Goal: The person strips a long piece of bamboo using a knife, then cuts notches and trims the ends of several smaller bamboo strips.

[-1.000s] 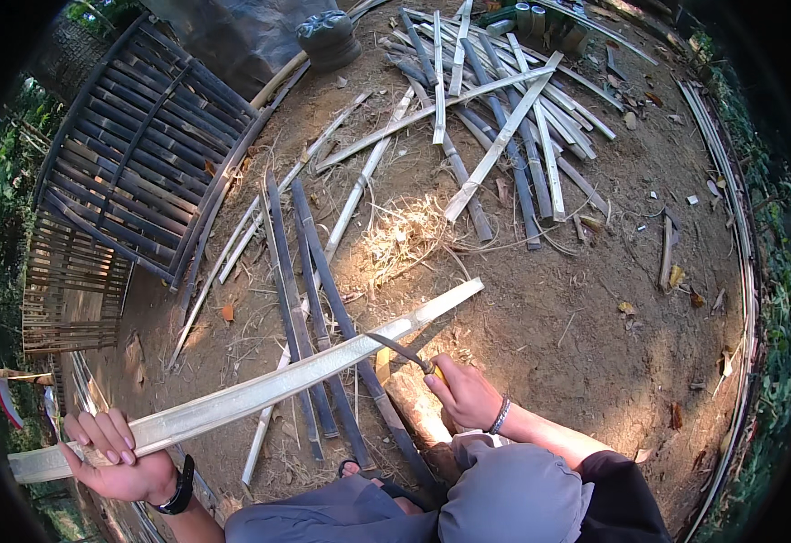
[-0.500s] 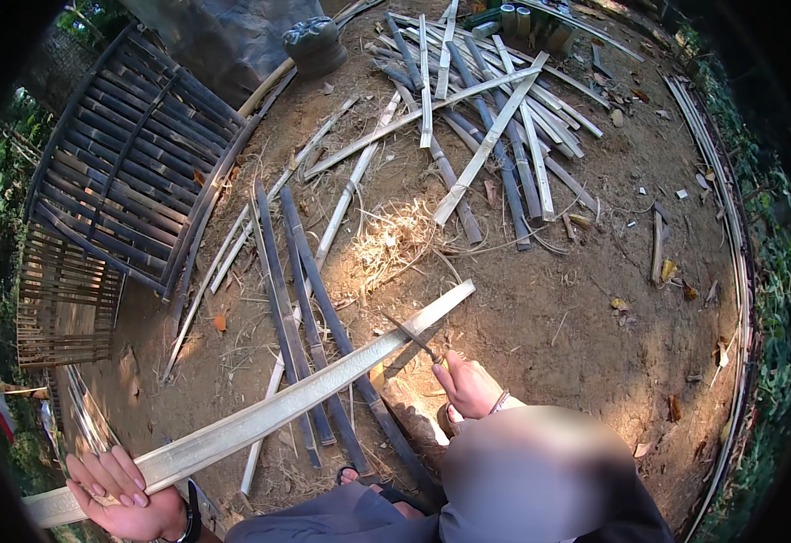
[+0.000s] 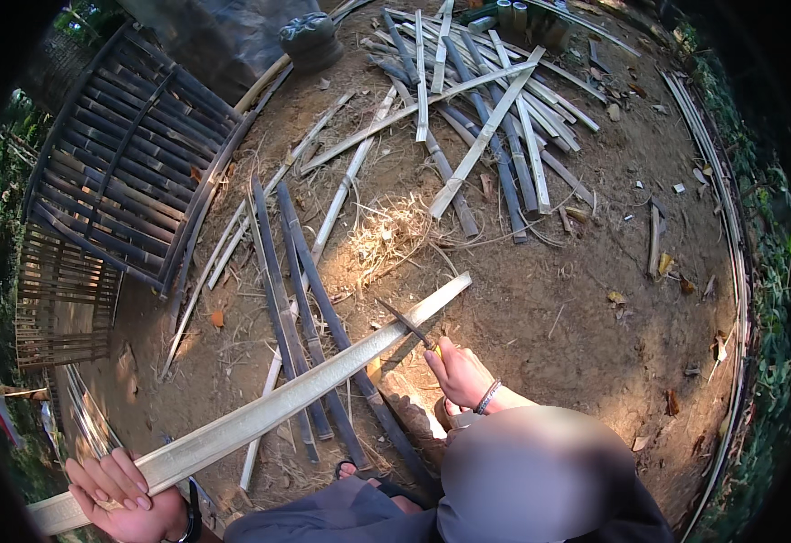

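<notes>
A long, pale split bamboo strip (image 3: 273, 409) slants across from the lower left up to the middle, its inner face upward. My left hand (image 3: 124, 493) is wrapped round its lower end, fingers over the top edge. In my right hand (image 3: 462, 371) is a knife (image 3: 411, 327) with a narrow dark blade and a yellowish handle, mostly covered by my fingers. The blade lies across the strip close to its far end and appears to touch it. Under the strip, several dark bamboo poles (image 3: 323, 308) rest on the ground, pointing away from me.
A heap of split bamboo (image 3: 495, 118) lies at the far middle. Curly shavings (image 3: 391, 240) sit on the soil before it. At the left stands a dark bamboo slatted frame (image 3: 128, 154), with a lighter slatted panel (image 3: 65, 299) below. Long thin strips (image 3: 726, 235) run along the right edge.
My right hand and the knife have shifted slightly up and left along the strip. The strip's far end has risen a little; my left hand keeps its hold.
</notes>
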Demonstrator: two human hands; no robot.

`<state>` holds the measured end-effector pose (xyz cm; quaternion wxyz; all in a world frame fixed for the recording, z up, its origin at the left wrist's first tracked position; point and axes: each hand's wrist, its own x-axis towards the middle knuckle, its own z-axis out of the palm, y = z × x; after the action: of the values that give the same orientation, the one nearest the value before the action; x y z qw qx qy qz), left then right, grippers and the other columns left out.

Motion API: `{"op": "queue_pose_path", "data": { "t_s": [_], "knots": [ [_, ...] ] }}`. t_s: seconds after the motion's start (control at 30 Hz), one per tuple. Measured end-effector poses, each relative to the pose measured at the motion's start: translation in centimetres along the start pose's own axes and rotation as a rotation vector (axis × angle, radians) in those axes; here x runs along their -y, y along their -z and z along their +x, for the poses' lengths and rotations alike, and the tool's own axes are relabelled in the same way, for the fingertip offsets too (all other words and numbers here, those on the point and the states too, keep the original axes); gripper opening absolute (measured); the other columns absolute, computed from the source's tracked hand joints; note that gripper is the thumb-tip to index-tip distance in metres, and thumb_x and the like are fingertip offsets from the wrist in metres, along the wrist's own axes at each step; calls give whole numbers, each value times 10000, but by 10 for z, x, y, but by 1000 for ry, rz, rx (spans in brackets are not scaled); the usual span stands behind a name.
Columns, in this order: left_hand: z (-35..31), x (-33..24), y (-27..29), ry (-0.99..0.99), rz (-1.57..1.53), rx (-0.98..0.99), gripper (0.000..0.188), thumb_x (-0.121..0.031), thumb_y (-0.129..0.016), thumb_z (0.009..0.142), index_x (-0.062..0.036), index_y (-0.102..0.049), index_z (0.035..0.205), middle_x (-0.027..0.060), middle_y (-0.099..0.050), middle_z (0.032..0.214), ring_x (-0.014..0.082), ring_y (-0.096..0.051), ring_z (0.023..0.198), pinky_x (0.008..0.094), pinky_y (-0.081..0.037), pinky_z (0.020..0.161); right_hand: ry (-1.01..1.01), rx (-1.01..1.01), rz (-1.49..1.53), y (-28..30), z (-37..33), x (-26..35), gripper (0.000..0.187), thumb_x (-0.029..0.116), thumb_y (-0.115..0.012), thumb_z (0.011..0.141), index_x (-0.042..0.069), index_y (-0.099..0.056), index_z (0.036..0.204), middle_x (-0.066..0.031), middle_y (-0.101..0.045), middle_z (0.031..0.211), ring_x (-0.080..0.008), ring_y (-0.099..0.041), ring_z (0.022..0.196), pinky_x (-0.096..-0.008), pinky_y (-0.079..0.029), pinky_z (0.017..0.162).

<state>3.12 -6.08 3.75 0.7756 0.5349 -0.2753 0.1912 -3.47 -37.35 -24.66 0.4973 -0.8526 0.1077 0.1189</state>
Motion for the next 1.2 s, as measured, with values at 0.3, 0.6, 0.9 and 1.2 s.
{"op": "queue_pose_path", "data": {
  "t_s": [0.3, 0.6, 0.9, 1.2],
  "knots": [
    [-5, -2, -2, -20, 20, -28, 302, -193, -282, 989, -125, -331, 698, -25, -287, 452, 75, -237, 327, 193, -270, 397, 32, -67, -65, 0, -1, -7, 372, 343, -431, 958, -26, -425, 905, -286, -560, 628, -477, -572, 653, -526, -449, 587],
    [-6, -1, -12, -27, 8, 30, 297, -188, -280, 986, -121, -332, 702, -26, -288, 447, 78, -247, 332, 197, -281, 411, -89, -181, 45, -13, 14, -58, 368, 343, -400, 967, -20, -438, 914, -301, -566, 683, -473, -581, 693, -530, -443, 616],
    [1, 0, 10, 34, -31, 40, 296, -185, -280, 989, -124, -333, 705, -30, -280, 458, 76, -226, 338, 194, -274, 414, -202, -144, 50, -12, 19, -69, 460, 408, -374, 969, -36, -484, 919, -291, -599, 765, -485, -589, 782, -505, -473, 704],
    [8, 8, 21, 49, -62, 5, 298, -170, -292, 983, -124, -324, 690, -26, -263, 479, 74, -221, 345, 202, -255, 405, -143, -165, 63, -11, 33, -79, 436, 383, -385, 972, -34, -488, 900, -320, -585, 826, -469, -583, 847, -497, -461, 707]
  ]
}}
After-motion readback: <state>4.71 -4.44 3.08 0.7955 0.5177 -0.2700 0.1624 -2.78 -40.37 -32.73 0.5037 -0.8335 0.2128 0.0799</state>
